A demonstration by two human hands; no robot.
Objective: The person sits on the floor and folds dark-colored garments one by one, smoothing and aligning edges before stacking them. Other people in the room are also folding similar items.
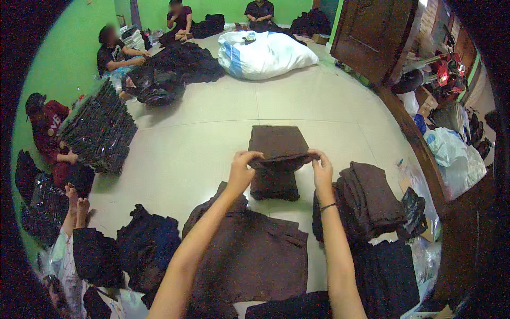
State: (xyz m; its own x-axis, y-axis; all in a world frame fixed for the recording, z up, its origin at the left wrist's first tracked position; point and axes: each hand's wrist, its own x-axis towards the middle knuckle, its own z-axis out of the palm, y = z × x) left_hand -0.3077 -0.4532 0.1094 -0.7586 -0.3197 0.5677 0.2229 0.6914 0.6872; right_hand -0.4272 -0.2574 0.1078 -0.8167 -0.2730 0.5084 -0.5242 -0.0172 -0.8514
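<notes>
Both my hands pinch the near corners of a folded dark brown garment (279,142). My left hand (243,169) grips its left corner and my right hand (322,169) its right corner, fingers closed. Its near edge is lifted a little and sags between the hands. Directly below that edge, more folded dark cloth (274,186) lies on the floor; whether it belongs to the same stack I cannot tell. Between my forearms a larger brown garment (255,255) is spread flat. To the right of my right hand sits a pile of folded brown garments (369,199).
Black and navy cloth heaps (149,242) lie at lower left, black cloth (385,279) at lower right. A tall stack of packed dark garments (103,127) stands left beside a seated person (50,127). A big white sack (265,56) lies far ahead; a wooden door (374,34) stands right.
</notes>
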